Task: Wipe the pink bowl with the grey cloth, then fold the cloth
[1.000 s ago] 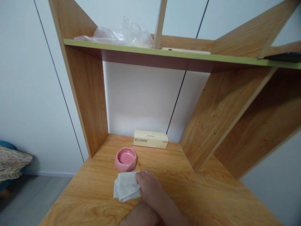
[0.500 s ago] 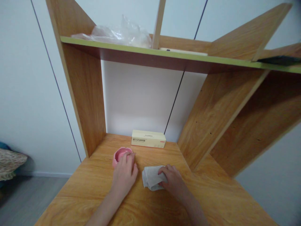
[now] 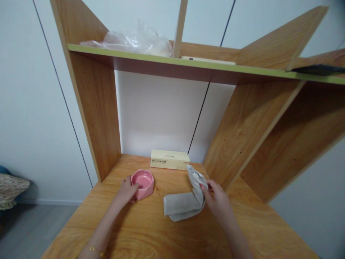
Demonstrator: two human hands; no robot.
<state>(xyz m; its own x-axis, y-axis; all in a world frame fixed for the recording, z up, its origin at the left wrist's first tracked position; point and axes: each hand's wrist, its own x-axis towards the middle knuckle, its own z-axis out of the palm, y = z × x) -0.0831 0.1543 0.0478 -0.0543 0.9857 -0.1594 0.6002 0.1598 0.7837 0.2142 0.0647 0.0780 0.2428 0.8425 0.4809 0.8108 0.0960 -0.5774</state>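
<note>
A small pink bowl (image 3: 143, 182) with a notched rim sits on the wooden desk (image 3: 151, 237). My left hand (image 3: 126, 190) grips its left side, thumb over the rim. To the right, my right hand (image 3: 217, 196) pinches one end of a grey cloth (image 3: 185, 205) and lifts that end off the desk. The rest of the cloth lies flat on the wood between my hands.
A cream cardboard box (image 3: 169, 159) lies at the back of the desk against the wall. Slanted wooden panels (image 3: 250, 133) close in on the right and an upright panel (image 3: 94, 108) on the left. A shelf overhead (image 3: 172, 63) holds a crumpled plastic bag (image 3: 134, 37).
My left hand came in and moved from the top of the pink bowl to its left side. My right hand slid the cloth rightward and now lifts one end, unfolding it.
</note>
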